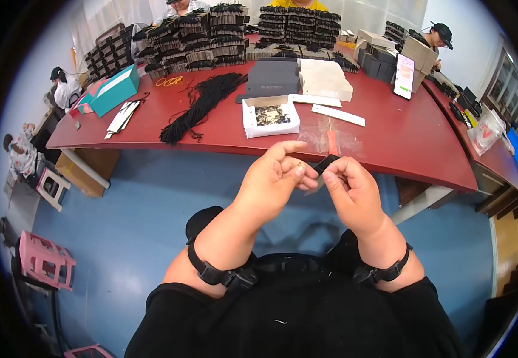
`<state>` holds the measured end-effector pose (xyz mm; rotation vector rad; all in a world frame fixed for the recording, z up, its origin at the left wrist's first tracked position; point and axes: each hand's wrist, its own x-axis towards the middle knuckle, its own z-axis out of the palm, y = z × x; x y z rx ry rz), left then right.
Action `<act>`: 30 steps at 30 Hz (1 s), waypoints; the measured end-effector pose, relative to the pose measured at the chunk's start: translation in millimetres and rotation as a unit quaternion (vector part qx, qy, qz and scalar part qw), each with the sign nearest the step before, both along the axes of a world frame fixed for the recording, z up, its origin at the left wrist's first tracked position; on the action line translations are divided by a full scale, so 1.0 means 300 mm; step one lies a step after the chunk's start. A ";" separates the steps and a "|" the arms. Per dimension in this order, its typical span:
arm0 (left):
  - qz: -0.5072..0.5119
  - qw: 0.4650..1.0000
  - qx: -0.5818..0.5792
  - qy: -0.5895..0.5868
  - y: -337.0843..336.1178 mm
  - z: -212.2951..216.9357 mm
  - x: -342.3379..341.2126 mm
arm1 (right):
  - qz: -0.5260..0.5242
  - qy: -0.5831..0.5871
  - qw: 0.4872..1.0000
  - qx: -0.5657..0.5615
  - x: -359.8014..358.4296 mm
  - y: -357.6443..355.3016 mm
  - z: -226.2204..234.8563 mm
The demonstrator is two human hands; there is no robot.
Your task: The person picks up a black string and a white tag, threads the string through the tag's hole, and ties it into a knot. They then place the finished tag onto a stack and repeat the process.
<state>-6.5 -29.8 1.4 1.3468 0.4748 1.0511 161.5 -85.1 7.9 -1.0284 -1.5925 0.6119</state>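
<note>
Just off the near table edge, my right hand (356, 194) pinches a small black card-like piece (326, 164) between thumb and fingers. My left hand (274, 182) is closed at its other end, thumb against the index finger, with a tiny object at the fingertips too small to name. Beyond the hands lies a thin tool with an orange-red handle (332, 143) on clear plastic (349, 141). A white open box (253, 132) holds small black and pale bits. Left of it, a long bundle of black cords (202, 106) is spread out.
Dark grey cards (272, 77) and beige cards (324, 77) are piled behind the box. Tall stacks of corded tags (196, 39) line the red table's (402, 140) back. A phone (403, 76) stands at right; a teal box (116, 90) sits left. Several people work around.
</note>
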 end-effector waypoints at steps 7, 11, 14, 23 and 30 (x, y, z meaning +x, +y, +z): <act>-0.028 0.998 -0.001 -0.059 0.012 -0.050 0.032 | -0.004 -0.023 0.999 0.030 0.000 -0.002 -0.011; -0.027 0.997 -0.024 -0.069 0.008 -0.042 0.027 | -0.017 -0.036 0.996 0.073 -0.011 -0.003 -0.009; 0.003 0.999 -0.027 -0.041 0.013 -0.038 0.025 | -0.033 -0.096 0.983 0.153 -0.012 0.008 -0.012; 0.009 0.998 -0.011 -0.061 0.001 -0.034 0.041 | -0.123 -0.138 0.949 0.257 -0.020 0.039 -0.026; 0.047 0.998 0.029 -0.044 -0.006 -0.033 0.044 | -0.118 -0.090 0.963 0.227 -0.017 0.050 -0.042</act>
